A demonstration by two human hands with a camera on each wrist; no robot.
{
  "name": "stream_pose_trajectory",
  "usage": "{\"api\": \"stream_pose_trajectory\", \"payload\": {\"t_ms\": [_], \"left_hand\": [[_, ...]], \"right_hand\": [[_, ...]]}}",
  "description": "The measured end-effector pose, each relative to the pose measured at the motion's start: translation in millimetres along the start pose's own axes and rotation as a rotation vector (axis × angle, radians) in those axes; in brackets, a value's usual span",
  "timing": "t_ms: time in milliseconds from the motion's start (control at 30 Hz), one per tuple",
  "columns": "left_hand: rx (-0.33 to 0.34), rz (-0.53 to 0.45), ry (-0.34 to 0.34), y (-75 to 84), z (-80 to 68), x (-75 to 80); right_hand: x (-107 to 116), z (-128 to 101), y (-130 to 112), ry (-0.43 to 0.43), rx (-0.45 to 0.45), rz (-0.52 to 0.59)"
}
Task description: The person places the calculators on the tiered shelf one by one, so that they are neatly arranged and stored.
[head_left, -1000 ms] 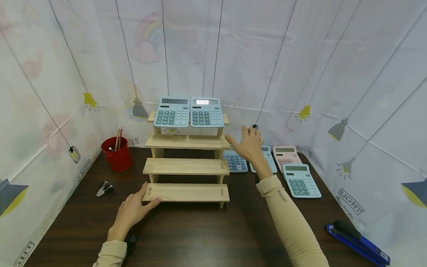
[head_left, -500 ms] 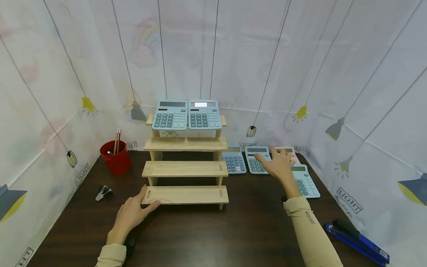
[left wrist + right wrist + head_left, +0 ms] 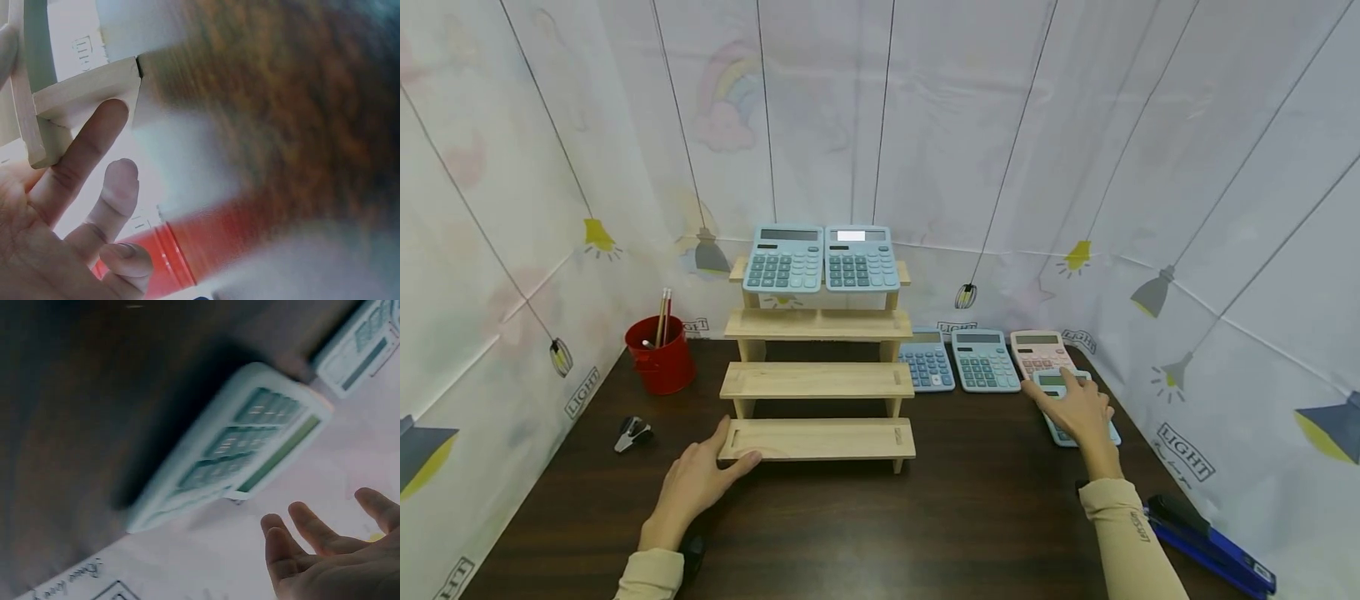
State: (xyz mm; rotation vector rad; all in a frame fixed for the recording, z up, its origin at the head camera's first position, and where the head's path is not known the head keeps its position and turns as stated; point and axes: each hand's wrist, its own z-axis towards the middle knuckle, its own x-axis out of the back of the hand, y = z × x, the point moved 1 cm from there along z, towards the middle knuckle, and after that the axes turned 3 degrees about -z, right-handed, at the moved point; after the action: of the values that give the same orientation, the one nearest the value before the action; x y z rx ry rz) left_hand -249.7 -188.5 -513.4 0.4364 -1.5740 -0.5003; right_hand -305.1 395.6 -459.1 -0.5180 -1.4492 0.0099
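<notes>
My left hand (image 3: 694, 483) holds the left end of the lowest step of a wooden tiered display stand (image 3: 820, 439), thumb at the front edge and forefinger at the end. In the left wrist view a finger of this hand (image 3: 78, 162) lies against the wood of the stand (image 3: 81, 94). My right hand (image 3: 1078, 412) hovers over a pale blue calculator (image 3: 1060, 433) at the right, covering part of it. The right wrist view shows this calculator (image 3: 240, 444) apart from the spread fingers of the hand (image 3: 344, 556). Two blue calculators (image 3: 784, 258) lean side by side on the top tier.
A blue calculator (image 3: 927, 362), a lighter blue one (image 3: 985, 362) and a pink one (image 3: 1037, 350) lie along the back right. A red bucket (image 3: 662, 358) with pencils and a staple remover (image 3: 632, 435) are at left. A blue stapler (image 3: 1210, 550) lies front right.
My right hand has moved from behind the stand's right side, rightward and toward me, to above the front pale blue calculator. The left hand has stayed at the lowest step.
</notes>
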Motion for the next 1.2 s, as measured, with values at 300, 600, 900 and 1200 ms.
{"api": "stream_pose_trajectory", "payload": {"t_ms": [300,600,900,1200], "left_hand": [[0.007,0.003,-0.003,-0.9,-0.4,-1.1],[0.008,-0.005,-0.007,1.7,-0.1,0.3],[0.003,-0.014,-0.01,2.6,1.1,1.4],[-0.005,-0.018,0.0,1.0,1.1,0.5]], "right_hand": [[-11,3,40,-0.1,-0.136,0.002],[-11,8,60,-0.201,-0.234,0.019],[-11,14,73,-0.306,-0.268,0.025],[-11,14,77,-0.312,-0.151,-0.024]]}}
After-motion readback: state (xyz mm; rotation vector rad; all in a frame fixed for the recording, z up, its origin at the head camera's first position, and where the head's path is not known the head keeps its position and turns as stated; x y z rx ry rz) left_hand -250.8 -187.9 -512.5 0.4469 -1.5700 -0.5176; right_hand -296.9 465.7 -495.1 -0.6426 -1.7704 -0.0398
